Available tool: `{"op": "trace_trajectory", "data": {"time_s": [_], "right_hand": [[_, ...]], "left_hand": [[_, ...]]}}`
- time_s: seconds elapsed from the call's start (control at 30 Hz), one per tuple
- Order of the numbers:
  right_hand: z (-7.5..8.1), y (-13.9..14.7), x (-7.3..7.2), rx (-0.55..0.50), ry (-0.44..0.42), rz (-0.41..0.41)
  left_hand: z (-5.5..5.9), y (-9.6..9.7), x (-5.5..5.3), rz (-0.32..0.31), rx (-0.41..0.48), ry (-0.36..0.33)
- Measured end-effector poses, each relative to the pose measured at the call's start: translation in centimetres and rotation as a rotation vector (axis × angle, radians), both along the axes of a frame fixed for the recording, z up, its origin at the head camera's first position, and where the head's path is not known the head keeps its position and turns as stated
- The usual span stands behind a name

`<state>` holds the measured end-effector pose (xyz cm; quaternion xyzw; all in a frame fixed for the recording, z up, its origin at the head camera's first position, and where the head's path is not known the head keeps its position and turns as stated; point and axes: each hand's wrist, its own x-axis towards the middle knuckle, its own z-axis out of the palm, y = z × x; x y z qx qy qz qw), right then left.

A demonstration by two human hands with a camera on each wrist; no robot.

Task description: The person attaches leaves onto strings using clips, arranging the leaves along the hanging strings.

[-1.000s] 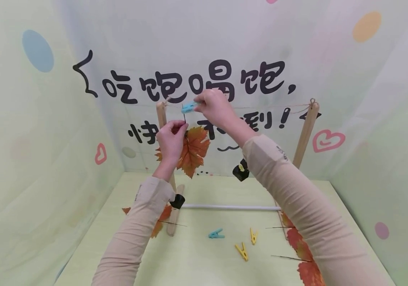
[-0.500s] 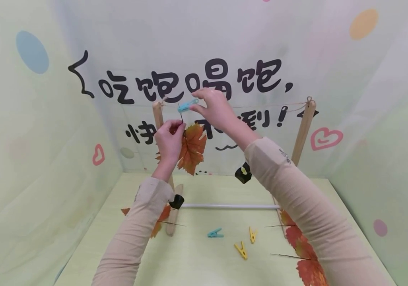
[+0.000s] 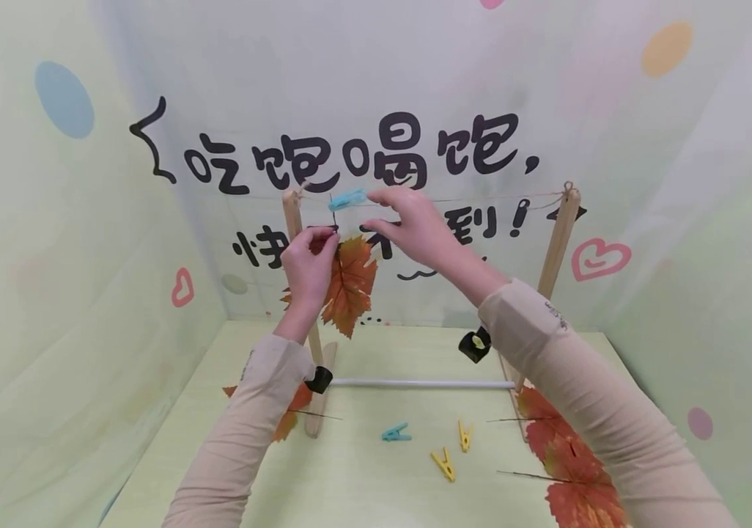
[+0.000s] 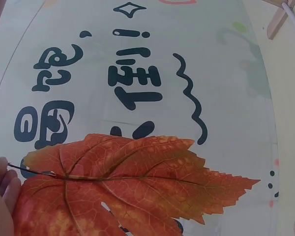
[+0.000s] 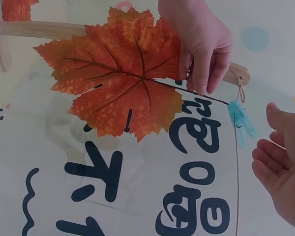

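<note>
My left hand (image 3: 310,264) pinches the dark stem of an orange-red maple leaf (image 3: 352,282) between thumb and fingertips, and the leaf hangs below. A light-blue clothespin (image 3: 347,199) grips the upper part of that stem at the string (image 3: 481,197), close to the left post. To the right of the clothespin is my right hand (image 3: 412,224), its thumb and fingers spread apart and holding nothing. In the right wrist view a gap shows between those fingers and the clothespin (image 5: 241,123).
Two wooden posts (image 3: 559,246) carry the string, joined low down by a white rod (image 3: 422,383). On the table lie a blue clothespin (image 3: 396,432), two yellow clothespins (image 3: 444,464), red leaves (image 3: 580,469) at the right and another leaf (image 3: 293,411) by the left foot.
My right hand has released the blue clothespin and drawn back to the right and slightly down. The clothespin stays on the stem and string. My left hand still pinches the stem.
</note>
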<state>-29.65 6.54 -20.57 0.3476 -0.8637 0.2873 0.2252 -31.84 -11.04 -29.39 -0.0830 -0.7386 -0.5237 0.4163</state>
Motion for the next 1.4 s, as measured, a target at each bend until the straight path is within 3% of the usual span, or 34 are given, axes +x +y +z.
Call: {"op": "trace_trajectory", "data": {"time_s": [0.2,0.43,0.6,0.83,1.13,1.4], "right_hand": [[-1.3,2.0,0.2,-0.016,0.006,-0.003],[-3.5,4.4,0.6,-0.031,-0.051,-0.028],[-5.4,6.0,1.0,-0.024,-0.116,-0.025],[-8.6,8.1,1.5,-0.007,-0.154,-0.042],[-14.2,10.3,1.9,0.006,-0.230,-0.078],[-19.7,12.2,2.8,-0.019,-0.334,-0.090]], "left_hand": [[-0.3,-0.6,0.4,-0.053,-0.003,0.007],[-1.1,-1.7,1.1,-0.086,-0.061,0.026],[-2.5,-2.4,1.9,-0.124,-0.115,0.002],[-5.5,-3.3,3.2,-0.199,-0.147,-0.056],[-10.4,-5.5,4.9,-0.210,-0.226,-0.236],[-15.0,-7.2,6.5,-0.267,-0.295,-0.523]]}}
